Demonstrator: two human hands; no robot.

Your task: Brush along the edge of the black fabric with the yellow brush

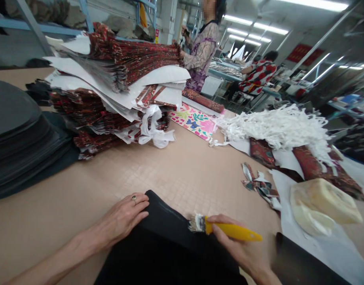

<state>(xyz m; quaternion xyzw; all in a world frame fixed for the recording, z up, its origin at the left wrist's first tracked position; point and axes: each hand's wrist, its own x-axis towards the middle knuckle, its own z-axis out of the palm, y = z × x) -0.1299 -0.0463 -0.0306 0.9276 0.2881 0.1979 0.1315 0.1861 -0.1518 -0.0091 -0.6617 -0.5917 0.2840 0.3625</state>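
A black sheet of material (170,241) lies on the brown table in front of me, with a wet, shiny streak along its far edge. My left hand (127,213), a ring on one finger, holds the sheet by its far left corner. In my right hand (235,241) is a paintbrush (232,231) with a yellow handle. White paste coats its bristles, which touch the sheet's far edge. To the right, a cut-open pale plastic container (327,202) rests on white paper (289,209).
Stacked black pieces (18,130) stand at left. Behind them rise piles of red patterned fabric (146,59) and white sheets. White strips (277,126) heap over fabric rolls at right, near fabric scraps (260,184). A person (202,51) stands across the table; another sits farther back.
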